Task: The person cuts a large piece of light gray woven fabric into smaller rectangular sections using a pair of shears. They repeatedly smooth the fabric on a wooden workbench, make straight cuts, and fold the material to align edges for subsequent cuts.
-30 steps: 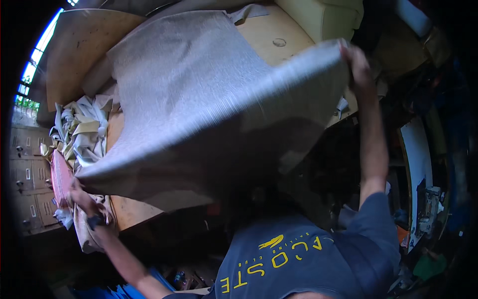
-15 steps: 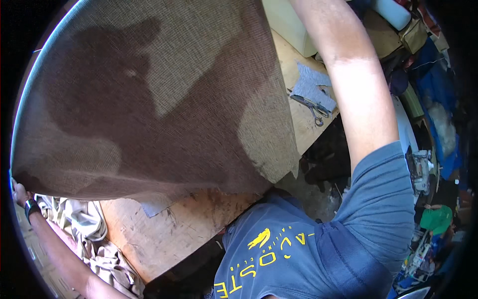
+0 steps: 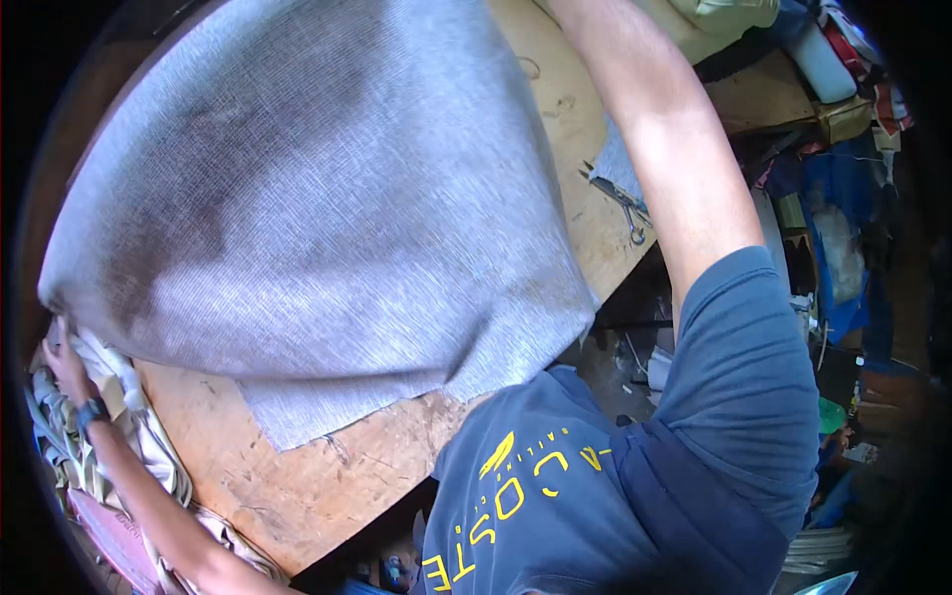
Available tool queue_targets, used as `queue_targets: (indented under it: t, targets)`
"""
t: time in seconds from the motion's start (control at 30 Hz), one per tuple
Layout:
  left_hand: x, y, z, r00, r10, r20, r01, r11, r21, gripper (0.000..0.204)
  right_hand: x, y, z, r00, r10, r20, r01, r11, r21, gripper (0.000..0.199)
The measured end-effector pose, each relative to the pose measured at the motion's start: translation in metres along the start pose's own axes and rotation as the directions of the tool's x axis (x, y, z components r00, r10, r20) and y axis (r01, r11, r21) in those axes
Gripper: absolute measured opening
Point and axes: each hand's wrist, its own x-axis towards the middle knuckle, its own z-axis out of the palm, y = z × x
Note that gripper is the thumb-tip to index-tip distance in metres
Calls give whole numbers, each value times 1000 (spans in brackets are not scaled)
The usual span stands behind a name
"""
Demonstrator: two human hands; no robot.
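A large grey woven fabric sheet (image 3: 377, 228) spreads above the wooden tabletop and billows toward my body. At its left corner my left hand (image 3: 67, 365) is closed, pinching the cloth; a dark band circles that wrist. My right arm reaches up across the picture, and its hand lies beyond the top edge. Under the sheet's near side, a flat piece of grey fabric (image 3: 297, 412) shows on the wood. Dark-bladed scissors (image 3: 625, 201) rest on the table beside my right forearm, next to a small grey fabric scrap (image 3: 617, 167) that the arm partly hides.
The wooden table (image 3: 218, 436) has its near edge just in front of my body. Crumpled beige cloth (image 3: 149, 436) is heaped at its left side. Pale yellowish material (image 3: 729, 15) sits at the far right, and mixed clutter with blue sheeting (image 3: 848, 208) fills the right side.
The sheet has come down from a raised, backlit position, now showing its lighter grey face. My left hand has shifted slightly right, still with the corner. More of the flat fabric piece shows.
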Motion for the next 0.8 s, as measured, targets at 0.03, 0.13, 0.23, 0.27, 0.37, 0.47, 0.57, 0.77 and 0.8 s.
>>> queue_targets:
  t: [0.03,0.13,0.23,0.27,0.37,0.47,0.57,0.77,0.8]
  targets:
    - [-40,-17,6,994,109,-24,-103,976,192,82,-15,9,-3,999,-2,45,3,1000,-25,57]
    - [-225,-28,40,967,-68,244,61,997,38,70,-116,91,-65,935,-113,336,157,982,-106,63]
    - [-405,-76,1,948,-255,190,202,944,259,77,-274,110,-114,701,161,694,-335,934,122,44]
    - [-441,-76,15,872,-435,224,345,871,348,81,-336,132,-139,634,351,689,-454,890,-35,44]
    - [-507,-56,63,873,-465,150,317,773,549,83,-505,210,-218,461,594,659,-759,649,-53,31]
    - [-511,-20,82,919,-389,62,292,778,556,72,-583,199,-237,602,647,468,-620,748,-237,20]
    - [-508,3,84,945,-326,-15,306,869,389,36,-596,157,-236,599,727,336,-584,684,-438,20]
    - [-513,-35,99,883,-457,111,437,884,166,22,-703,265,-242,421,827,372,-851,502,-154,40]
    - [-514,-56,60,881,-473,22,458,863,214,23,-696,254,-231,427,798,424,-861,503,-78,46]
